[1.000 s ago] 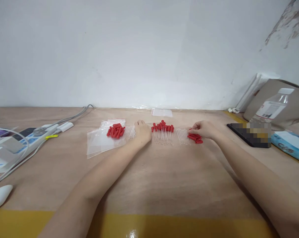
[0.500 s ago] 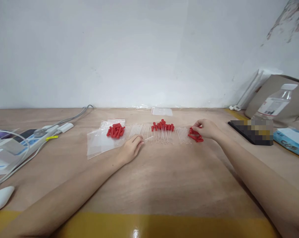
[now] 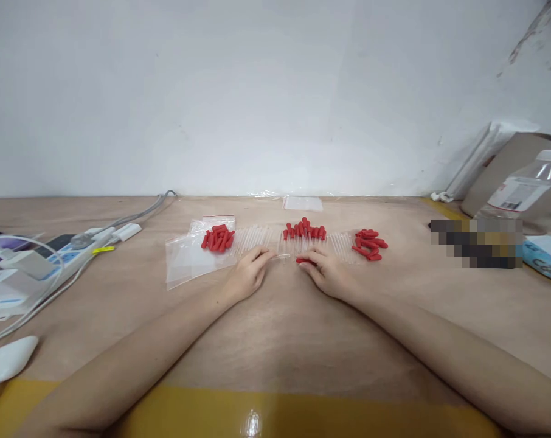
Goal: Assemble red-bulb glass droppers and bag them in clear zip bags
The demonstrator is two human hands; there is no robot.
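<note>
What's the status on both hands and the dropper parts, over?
Left hand pinching clear tube. Right hand pinching red cap, close to the tube, not joined. Nothing between them; capped droppers just behind.

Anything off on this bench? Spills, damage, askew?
Nothing spilled or broken: red caps and clear tubes lie in tidy groups, left hand pinches one tube, right hand one cap. Only oddity: stained, flaking wall patch, upper right.

Blue packet [image 3: 547,258] — letters too blurred; bottle label [image 3: 515,194] unreadable.
</note>
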